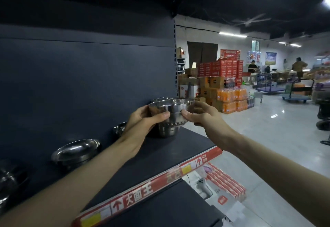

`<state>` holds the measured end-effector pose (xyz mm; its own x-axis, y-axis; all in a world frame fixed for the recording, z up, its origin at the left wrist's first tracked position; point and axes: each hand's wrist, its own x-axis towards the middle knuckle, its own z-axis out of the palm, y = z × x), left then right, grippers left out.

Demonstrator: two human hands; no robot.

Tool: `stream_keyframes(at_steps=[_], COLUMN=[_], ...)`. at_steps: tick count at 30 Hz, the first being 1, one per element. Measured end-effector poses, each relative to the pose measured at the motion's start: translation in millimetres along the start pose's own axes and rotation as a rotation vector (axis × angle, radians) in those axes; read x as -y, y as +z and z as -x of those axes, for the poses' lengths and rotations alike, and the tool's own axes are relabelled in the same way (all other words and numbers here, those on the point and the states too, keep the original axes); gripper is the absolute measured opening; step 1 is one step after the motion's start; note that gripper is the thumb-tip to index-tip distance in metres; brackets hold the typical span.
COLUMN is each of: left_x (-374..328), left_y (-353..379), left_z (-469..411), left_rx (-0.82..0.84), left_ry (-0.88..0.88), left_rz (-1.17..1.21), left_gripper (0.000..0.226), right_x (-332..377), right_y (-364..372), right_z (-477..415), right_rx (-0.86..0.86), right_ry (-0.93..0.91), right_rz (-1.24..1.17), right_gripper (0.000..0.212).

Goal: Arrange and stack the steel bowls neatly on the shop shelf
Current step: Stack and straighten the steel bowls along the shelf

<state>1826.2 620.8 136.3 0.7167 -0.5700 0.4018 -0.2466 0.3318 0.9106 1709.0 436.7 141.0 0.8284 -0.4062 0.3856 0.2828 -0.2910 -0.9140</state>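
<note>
Now left grip and right grip clasp bowl stack at shelf end; uneven nudge may topple it.

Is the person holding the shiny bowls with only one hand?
No, the left hand and the right hand both grip the stack of steel bowls, one on each side.

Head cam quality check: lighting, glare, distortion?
Head view: shelf dim, aisle behind brighter under ceiling strip lights; glare on the stack of steel bowls held by left hand and right hand, and on the shallow bowl; wide-angle bending toward the edges; far-left bowl dark, soft.
</note>
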Motion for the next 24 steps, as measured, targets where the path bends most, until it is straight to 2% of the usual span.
stream_keyframes(at_steps=[2, 8, 10, 12, 14, 16, 24], left_x=[2, 6, 9, 12, 18, 26, 51], left_y=[-3, -18, -24, -28, -32, -35, -51], left_z=[-19, -86, -109, -130, -149, -168, -225], left_rx=[-0.019, -0.048, -0.068, -0.094, -0.112, -0.122, -0.102], left_ry=[-0.013, 0.034, 0.079, 0.139, 0.189, 0.212, 0.127], left_rz=[-0.025, -0.174, -0.258, -0.351, -0.381, -0.384, -0.55], left_gripper=[0.04, 0.037, 0.039, 0.041, 0.043, 0.044, 0.027], right_x=[-1, -10, -14, -21, -32, -40, -56], right_y=[-3, -5, -5, -3, -1, 2, 7], right_z=[-22, -88, -108, -129, -149, -167, -213], right_rx=[0.016, -0.003, -0.019, -0.033, -0.05, -0.048, 0.002], right_ry=[-0.005, -0.064, -0.083, -0.091, -0.102, -0.116, -0.1], right_rz=[0.047, 0.096, 0.091, 0.09, 0.079, 0.089, 0.154], right_gripper=[0.03, 0.011, 0.018, 0.034, 0.052, 0.057, 0.032])
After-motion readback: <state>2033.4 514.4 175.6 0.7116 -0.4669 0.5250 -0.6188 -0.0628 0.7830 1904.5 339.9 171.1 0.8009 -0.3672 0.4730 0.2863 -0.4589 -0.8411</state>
